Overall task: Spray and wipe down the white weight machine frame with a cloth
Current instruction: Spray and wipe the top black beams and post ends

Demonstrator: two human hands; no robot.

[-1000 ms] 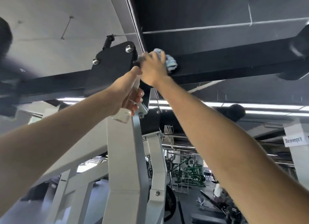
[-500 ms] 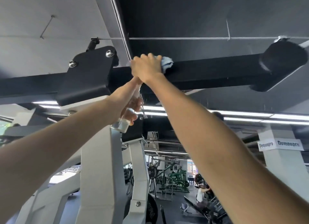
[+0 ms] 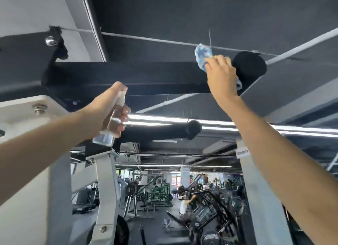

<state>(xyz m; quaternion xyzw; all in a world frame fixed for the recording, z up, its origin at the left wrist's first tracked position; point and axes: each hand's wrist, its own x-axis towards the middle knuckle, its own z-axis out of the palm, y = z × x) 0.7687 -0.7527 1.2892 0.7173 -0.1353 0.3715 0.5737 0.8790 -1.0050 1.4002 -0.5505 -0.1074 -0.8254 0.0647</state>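
I look up at the weight machine's black top beam [image 3: 139, 74], which sits on white uprights [image 3: 106, 193]. My right hand [image 3: 222, 74] grips a blue and white cloth [image 3: 203, 55] and presses it on the beam near its right end, next to the black round end cap [image 3: 250, 65]. Below the middle of the beam, my left hand [image 3: 108, 107] holds a small clear spray bottle [image 3: 111, 122], nozzle up, with fingers curled round it. Part of the cloth is hidden behind my right hand.
A white bracket plate with a bolt [image 3: 39, 108] caps the left upright. A second black padded bar [image 3: 159, 130] runs below the beam. Ceiling light strips [image 3: 210, 124] cross behind it. Other gym machines [image 3: 157, 191] and a person [image 3: 184, 201] fill the floor beyond.
My right hand has slid the cloth along the black beam from beside the left bracket to near the right end cap. My left hand with the bottle has dropped away from the beam.
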